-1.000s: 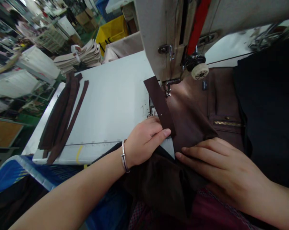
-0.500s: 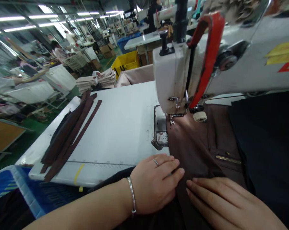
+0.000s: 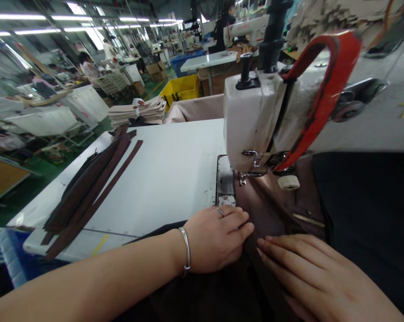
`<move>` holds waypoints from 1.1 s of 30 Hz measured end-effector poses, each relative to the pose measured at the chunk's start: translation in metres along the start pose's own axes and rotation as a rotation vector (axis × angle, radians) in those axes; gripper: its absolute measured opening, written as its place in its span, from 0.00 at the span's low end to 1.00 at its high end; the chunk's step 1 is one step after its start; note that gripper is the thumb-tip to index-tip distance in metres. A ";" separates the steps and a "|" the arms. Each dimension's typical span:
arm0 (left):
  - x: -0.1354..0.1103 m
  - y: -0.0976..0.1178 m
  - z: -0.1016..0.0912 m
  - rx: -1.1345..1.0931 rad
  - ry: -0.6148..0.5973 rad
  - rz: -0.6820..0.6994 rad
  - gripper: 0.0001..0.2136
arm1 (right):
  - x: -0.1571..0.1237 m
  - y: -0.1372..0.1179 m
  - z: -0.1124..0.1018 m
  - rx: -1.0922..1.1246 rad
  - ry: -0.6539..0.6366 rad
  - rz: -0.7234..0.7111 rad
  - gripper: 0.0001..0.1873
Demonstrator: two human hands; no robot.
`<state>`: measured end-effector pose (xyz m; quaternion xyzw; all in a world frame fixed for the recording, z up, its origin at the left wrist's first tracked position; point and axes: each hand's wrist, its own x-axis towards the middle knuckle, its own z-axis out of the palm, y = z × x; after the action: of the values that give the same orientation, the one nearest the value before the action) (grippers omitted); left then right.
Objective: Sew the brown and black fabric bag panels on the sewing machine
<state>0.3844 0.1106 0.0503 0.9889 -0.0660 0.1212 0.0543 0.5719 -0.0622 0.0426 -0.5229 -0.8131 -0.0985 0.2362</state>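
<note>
- Our brown piece (image 3: 254,206) runs from under the presser foot (image 3: 242,180) toward the tabletop's (image 3: 168,170) near edge
- We rest our right hand (image 3: 317,270) flat on it, slightly apart from our left hand (image 3: 217,239), whose grip we cannot tell
- We see dark strips (image 3: 84,188) along the tabletop's left edge

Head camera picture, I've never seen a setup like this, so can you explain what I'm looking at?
One camera worn on a person's head looks forward and down, so these are the wearer's own bare hands. The white machine with the red lever is a sewing machine. Brown material reaches under it. The right hand lies flat on that material; the left hand rests at its edge, though whether it pinches anything is hard to tell. Dark strips lie on the white table.
</note>
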 end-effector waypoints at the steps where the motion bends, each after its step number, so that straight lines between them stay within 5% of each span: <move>1: 0.001 -0.003 0.000 0.004 0.004 0.000 0.16 | 0.002 0.003 -0.001 0.005 0.008 -0.001 0.19; 11: 0.014 -0.035 0.004 0.071 0.080 0.075 0.15 | 0.009 0.024 0.012 0.065 -0.033 0.009 0.17; 26: 0.029 -0.068 0.004 0.113 -0.018 0.039 0.18 | 0.026 0.069 0.025 -0.003 -0.077 -0.077 0.21; 30: 0.037 -0.055 -0.014 0.066 -0.197 0.013 0.15 | 0.030 0.066 0.023 0.013 -0.096 -0.038 0.20; 33: 0.040 -0.034 -0.029 -0.085 -0.283 -0.157 0.11 | 0.033 0.061 0.020 0.085 -0.064 -0.044 0.15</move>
<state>0.4208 0.1427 0.0845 0.9950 -0.0008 -0.0269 0.0958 0.6099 -0.0013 0.0361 -0.4973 -0.8349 -0.0525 0.2300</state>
